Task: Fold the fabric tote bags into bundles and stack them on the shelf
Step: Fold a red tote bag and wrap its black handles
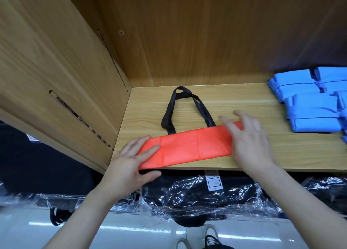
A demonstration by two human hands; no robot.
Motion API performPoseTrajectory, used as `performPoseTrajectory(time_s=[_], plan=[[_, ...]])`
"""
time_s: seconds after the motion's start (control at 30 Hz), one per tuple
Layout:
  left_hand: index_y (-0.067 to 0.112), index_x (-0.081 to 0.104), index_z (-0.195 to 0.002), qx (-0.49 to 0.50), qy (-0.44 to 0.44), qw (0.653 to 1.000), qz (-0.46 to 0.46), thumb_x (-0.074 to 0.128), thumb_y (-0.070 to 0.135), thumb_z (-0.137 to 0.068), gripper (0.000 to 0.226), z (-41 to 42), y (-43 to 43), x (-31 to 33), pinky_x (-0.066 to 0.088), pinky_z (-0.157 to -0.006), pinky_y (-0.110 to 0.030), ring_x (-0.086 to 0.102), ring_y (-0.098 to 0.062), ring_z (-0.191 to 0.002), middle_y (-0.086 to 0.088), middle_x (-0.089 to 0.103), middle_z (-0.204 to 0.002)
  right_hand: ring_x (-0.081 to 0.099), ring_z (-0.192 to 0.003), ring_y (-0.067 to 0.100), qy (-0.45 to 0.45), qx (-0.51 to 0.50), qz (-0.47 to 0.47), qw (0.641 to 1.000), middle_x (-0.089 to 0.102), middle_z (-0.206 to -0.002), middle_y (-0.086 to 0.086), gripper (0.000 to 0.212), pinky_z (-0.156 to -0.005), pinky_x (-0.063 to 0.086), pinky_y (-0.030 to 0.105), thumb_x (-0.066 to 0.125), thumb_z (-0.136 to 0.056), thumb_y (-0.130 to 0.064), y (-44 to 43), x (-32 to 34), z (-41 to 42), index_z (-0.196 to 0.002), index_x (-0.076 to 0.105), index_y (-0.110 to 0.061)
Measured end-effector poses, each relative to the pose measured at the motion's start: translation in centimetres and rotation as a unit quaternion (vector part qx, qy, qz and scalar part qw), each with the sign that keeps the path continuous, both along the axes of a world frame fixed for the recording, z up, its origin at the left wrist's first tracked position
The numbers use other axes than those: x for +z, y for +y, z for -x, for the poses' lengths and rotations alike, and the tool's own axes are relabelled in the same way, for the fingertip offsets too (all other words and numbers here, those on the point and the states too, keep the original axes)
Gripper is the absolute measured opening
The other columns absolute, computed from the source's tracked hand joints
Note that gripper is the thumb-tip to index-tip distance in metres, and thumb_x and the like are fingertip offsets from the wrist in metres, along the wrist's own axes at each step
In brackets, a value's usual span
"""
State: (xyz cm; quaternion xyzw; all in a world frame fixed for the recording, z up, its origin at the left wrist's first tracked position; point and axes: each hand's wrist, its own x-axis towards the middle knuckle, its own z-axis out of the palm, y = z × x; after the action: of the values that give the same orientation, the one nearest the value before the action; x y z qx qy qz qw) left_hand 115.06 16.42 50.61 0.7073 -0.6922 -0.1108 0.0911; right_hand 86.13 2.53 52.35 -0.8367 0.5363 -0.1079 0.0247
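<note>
Below both wrists, under the shelf's front edge, black goods in crinkled clear plastic point(197, 194) lie in a row, one with a white label. Just above them the left hand point(129, 164) rests at the near lip of the wooden shelf point(244, 105), fingers straight and not clenched. One finger lies flat on top of the left end of the red tote bag point(187, 147) and the thumb runs along the board's edge beneath it. The bag is folded into a long flat strip lying across the front of the shelf, spanning from one hand to the other. Over its right end sits the right hand point(249, 141), released, with fingers spread and slightly blurred, the palm covering the fabric; whether it presses down cannot be told. Beyond the strip, between the two hands, the bag's black handles point(185, 111) loop away across the bare board. Well off to the right of the right hand, folded blue tote bundles point(315, 105) are stacked together, each wrapped in its own straps. Left of the left hand rises the cabinet's slotted side panel point(56, 70), and behind everything stands the wooden back panel point(187, 42).
</note>
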Motion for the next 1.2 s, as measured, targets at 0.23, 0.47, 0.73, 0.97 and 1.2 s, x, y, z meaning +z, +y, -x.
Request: performPoseTrajectory(time_s=[0.23, 0.47, 0.73, 0.97, 1.2], plan=[[0.035, 0.054, -0.135, -0.018, -0.061, 0.995, 0.076, 0.086, 0.003, -0.053, 0.094, 0.8, 1.6, 0.0, 0.054, -0.086, -0.045, 0.046, -0.024, -0.112, -0.001, 0.052, -0.133, 0.040, -0.138, 0.027, 0.124, 0.144, -0.085, 0.978, 0.038, -0.152, 0.010, 0.071, -0.105, 0.035, 0.057, 0.018, -0.078, -0.013, 3.6, -1.0, -3.8, -0.144, 0.044, -0.018], [0.038, 0.069, -0.109, -0.023, 0.057, 0.987, 0.149, 0.084, -0.014, -0.049, 0.081, 0.4, 2.8, 0.4, 0.042, -0.067, -0.023, 0.045, -0.007, -0.087, 0.016, 0.050, -0.099, -0.015, -0.147, 0.011, 0.140, 0.290, -0.221, 0.921, -0.016, -0.160, -0.009, 0.089, -0.120, -0.006, 0.042, 0.048, -0.082, -0.008, 1.3, 2.1, -3.8, -0.147, 0.009, -0.054], [0.041, 0.066, -0.097, 0.082, 0.344, 0.923, 0.154, 0.084, 0.037, -0.063, 0.039, 5.5, -1.2, 7.2, 0.047, -0.088, -0.015, 0.061, 0.002, -0.097, 0.025, 0.068, -0.096, 0.034, -0.129, -0.010, -0.138, 0.286, -0.285, 0.904, 0.043, -0.135, -0.031, 0.015, -0.119, 0.019, 0.037, 0.060, -0.086, -0.056, 2.4, 0.1, -4.6, -0.091, 0.065, -0.043], [0.019, 0.061, -0.120, 0.057, 0.148, 0.987, -0.030, 0.058, 0.057, -0.085, 0.052, 5.9, -2.9, 3.2, 0.038, -0.103, -0.039, 0.053, -0.012, -0.112, 0.008, 0.064, -0.113, 0.067, -0.085, 0.011, -0.318, 0.121, -0.383, 0.859, 0.072, -0.090, -0.003, 0.012, -0.085, 0.054, 0.035, 0.077, -0.081, -0.026, 3.0, 0.1, -4.3, -0.088, 0.069, -0.022], [0.024, 0.058, -0.107, 0.115, 0.026, 0.992, -0.035, 0.047, 0.059, -0.092, 0.040, 8.1, -3.6, 3.0, 0.029, -0.083, -0.036, 0.057, -0.018, -0.104, 0.007, 0.064, -0.097, 0.071, -0.082, 0.014, -0.469, -0.012, -0.336, 0.817, 0.074, -0.093, 0.000, 0.016, -0.080, 0.059, 0.040, 0.070, -0.087, -0.017, 2.0, -0.1, -5.1, -0.099, 0.064, -0.027]])
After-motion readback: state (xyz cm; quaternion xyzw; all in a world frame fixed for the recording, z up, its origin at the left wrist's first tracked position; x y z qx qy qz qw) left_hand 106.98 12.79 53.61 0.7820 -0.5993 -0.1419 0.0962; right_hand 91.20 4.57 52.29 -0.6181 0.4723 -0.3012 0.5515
